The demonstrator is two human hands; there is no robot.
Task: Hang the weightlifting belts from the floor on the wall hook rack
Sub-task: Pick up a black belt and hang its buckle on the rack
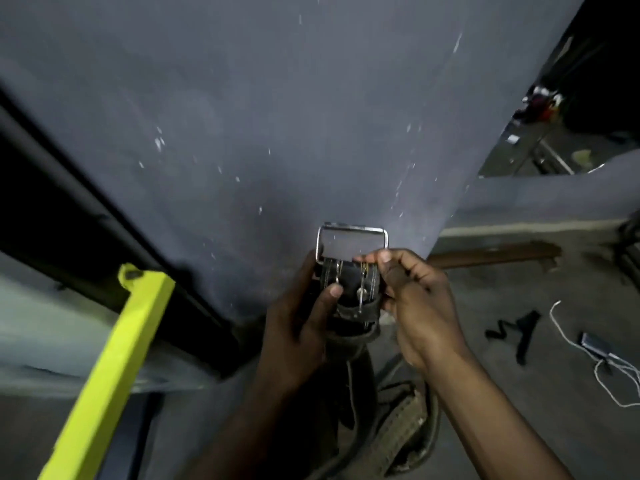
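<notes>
I have both hands up in front of a grey wall (277, 116), holding one belt (353, 306) by its buckle end. My left hand (304, 323) is wrapped round the left side of the strap just under the buckle (351, 242), fingers curled behind it and the thumb (330, 296) pressed flat on the front of the dark leather. My right hand (415, 306) is on the other side, closed into a pinch: the thumb and forefinger tips meet at the lower right corner of the metal frame, the other fingers folded in toward the palm. The buckle is a bright rectangular loop standing upright just above my fingertips, right up against the wall as far as I can tell, with two thin prongs lying down over the strap between my hands. I cannot tell whether it touches the wall.

Below my wrists the rest of the belt hangs down between my forearms, and a wider, paler padded part (405, 424) curls beneath my right forearm.

To the left of my left hand a yellow bar (114, 368) slants up to a bolted end beside a dark frame (86, 230). Out to the right of my right hand, well apart on the floor (519, 341), lie a black strap (519, 332), a white cable (568, 337) and a small device (594, 345) it runs to.
</notes>
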